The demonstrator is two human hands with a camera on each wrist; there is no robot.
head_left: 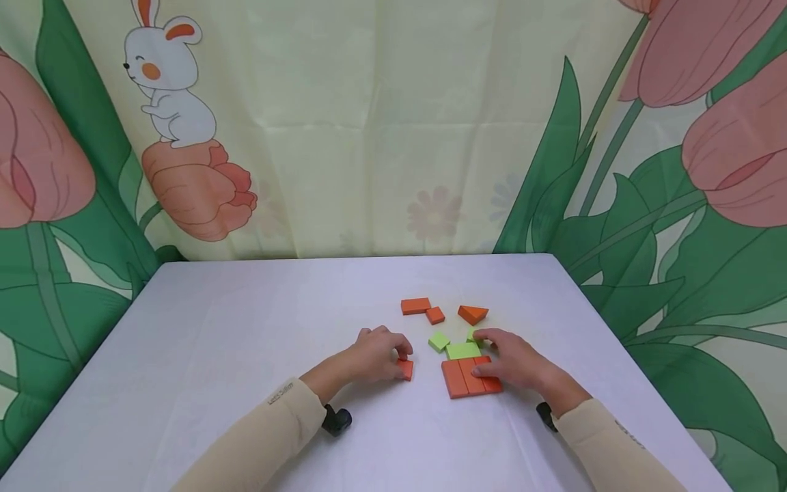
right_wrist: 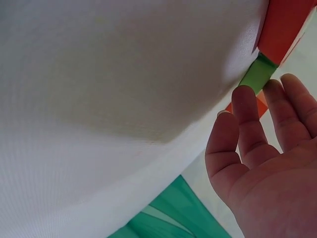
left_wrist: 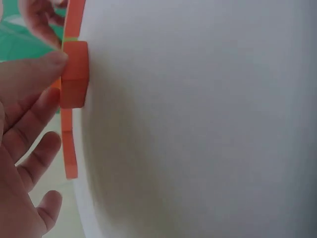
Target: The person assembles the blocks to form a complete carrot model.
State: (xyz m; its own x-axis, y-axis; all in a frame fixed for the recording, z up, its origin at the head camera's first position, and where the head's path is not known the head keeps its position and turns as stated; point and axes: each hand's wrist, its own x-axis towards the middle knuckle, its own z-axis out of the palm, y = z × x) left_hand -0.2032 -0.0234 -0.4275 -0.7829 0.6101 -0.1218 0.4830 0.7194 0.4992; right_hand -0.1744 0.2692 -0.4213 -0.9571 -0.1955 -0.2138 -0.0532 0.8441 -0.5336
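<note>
Orange block sits clamped in the left hand's fingers, presumably for control; right hand's fingers stand apart, spanning green block and orange row, likely steadying them

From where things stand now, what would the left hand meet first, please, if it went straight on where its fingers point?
Holding its small orange block, the left hand would probably meet the row of orange blocks first, though the hand's height is unclear.

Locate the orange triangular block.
The orange triangular block lies right of centre in the head view, beyond the green rectangular block and right of the small orange square.
</note>
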